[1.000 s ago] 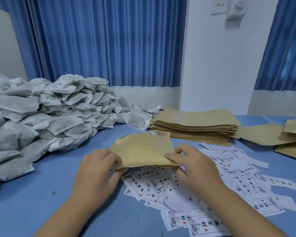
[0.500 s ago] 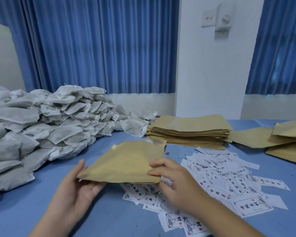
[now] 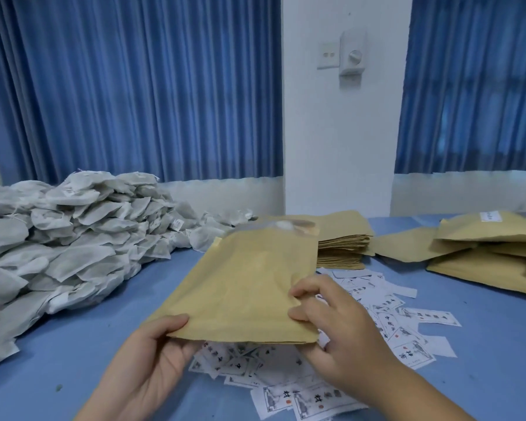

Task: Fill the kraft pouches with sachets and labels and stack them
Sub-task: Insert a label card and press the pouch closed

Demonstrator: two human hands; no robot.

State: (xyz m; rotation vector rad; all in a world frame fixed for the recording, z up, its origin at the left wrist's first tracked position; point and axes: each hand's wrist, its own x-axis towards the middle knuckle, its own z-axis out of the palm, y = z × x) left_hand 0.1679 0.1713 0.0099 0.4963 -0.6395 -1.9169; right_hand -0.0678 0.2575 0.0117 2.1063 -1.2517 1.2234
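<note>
Pouch (image 3: 246, 281) of kraft paper held just above the scattered labels (image 3: 413, 350), tilted, near end low, far end with a clear strip raised toward the stack of empty pouches (image 3: 343, 247). Left hand (image 3: 146, 366) gripping the near-left corner, thumb on top, fingers beneath. Right hand (image 3: 340, 338) pinching the right edge close to the near corner, fingertips curled onto the upper face. Contents, if any: cannot tell. Step judged as turning and opening the pouch for filling; mouth presumably at the far end. Keep the left grip as anchor; slide the right hand up the edge to the mouth and part the two layers with thumb and forefinger, not by squeezing the middle, to spare the paper a crease. Next, reach left to the sachet heap (image 3: 73, 238), near on the worktop (image 3: 73, 344); lift a single label, thin slips being prone to cling. Finished pouch to the filled pouches (image 3: 492, 262) at far right, edges squared.
</note>
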